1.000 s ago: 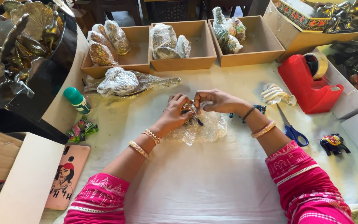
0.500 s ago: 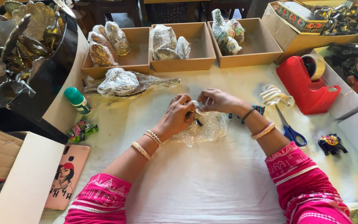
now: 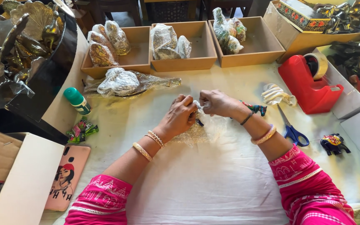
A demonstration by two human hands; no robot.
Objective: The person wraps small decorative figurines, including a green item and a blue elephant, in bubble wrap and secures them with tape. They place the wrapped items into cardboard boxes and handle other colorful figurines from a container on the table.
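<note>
Both hands are meeting over a small bundle of clear bubble wrap in the middle of the white-covered table. The left hand is curling its fingers down onto the wrap's far edge, closed on it, and the right hand is pinching the same edge with thumb and fingers together. What is lying inside the wrap is hard to make out; only a dark bit is showing between the fingers. Both forearms are angling inward from the near edge, wrists bent, bangles sitting on each. The bundle is lying just under and near of the fingertips, touching both hands.

Right of the right wrist a small painted figure is half hiding behind the arm. Farther right, blue-handled scissors and a red tape dispenser are standing apart. Three wooden trays are lining the far side.
</note>
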